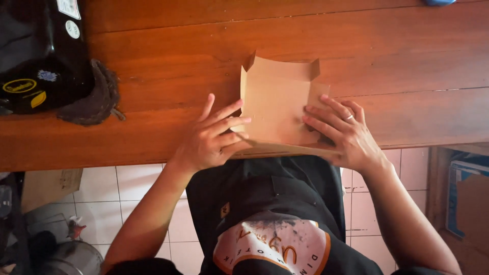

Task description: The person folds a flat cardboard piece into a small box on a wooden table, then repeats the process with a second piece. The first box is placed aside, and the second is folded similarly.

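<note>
Where both hands press, tan cardboard sheet (275,104), notched corners

Cardboard sheet (277,104) lies on table (407,61), at near edge, approx centre. Left hand (209,140) rests on sheet's left side, right hand (344,132) on its right side, fingers (321,114) flat on it. Bag (35,51) sits on table far left, w/ cloth (97,97) just beside it on the right. Box (463,198) stands on floor (137,188) under table, at right. Pot (71,257) on floor at left.
</note>
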